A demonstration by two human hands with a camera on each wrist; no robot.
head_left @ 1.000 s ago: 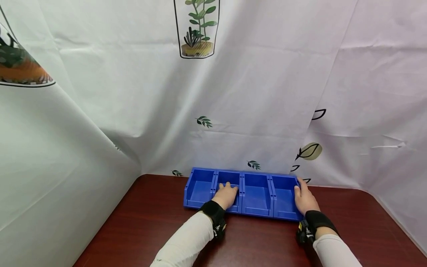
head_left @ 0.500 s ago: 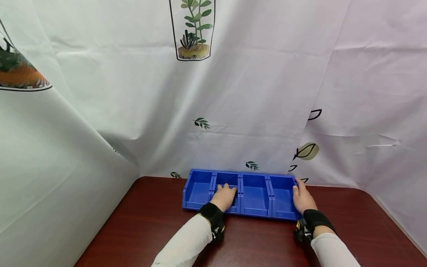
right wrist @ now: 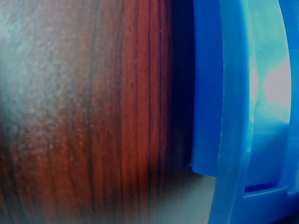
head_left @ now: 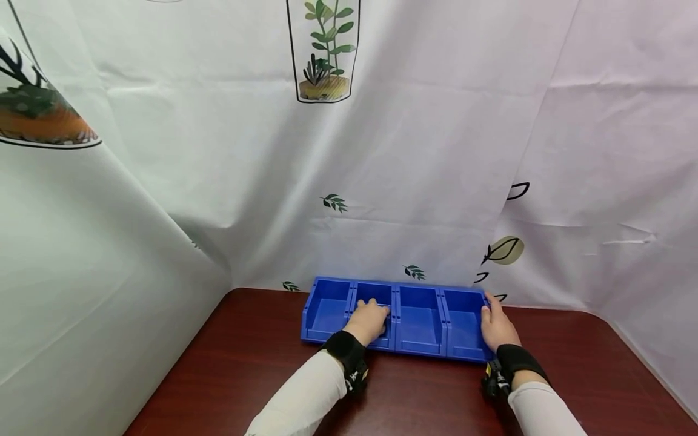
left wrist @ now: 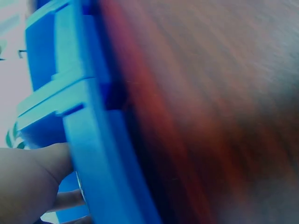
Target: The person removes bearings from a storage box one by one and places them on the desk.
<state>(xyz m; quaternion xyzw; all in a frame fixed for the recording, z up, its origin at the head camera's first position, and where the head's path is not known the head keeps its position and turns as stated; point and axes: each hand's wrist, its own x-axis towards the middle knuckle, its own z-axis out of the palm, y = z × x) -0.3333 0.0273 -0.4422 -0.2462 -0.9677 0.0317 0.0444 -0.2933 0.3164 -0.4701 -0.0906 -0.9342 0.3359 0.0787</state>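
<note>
Blue bins point(head_left: 420, 324), four; left hand point(head_left: 368, 321) inside one, can't tell grip; right hand point(head_left: 498, 326), grip clamped on another

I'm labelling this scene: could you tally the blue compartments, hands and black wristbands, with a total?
Blue compartments: 4
Hands, left hand and right hand: 2
Black wristbands: 2
Total: 8

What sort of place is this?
Probably a makeshift recording booth: plant-print fabric hangs behind and beside a dark red wood-grain table, blue plastic storage bins stand in a row near its back edge, and black wrist-worn cameras suggest staged capture.
</note>
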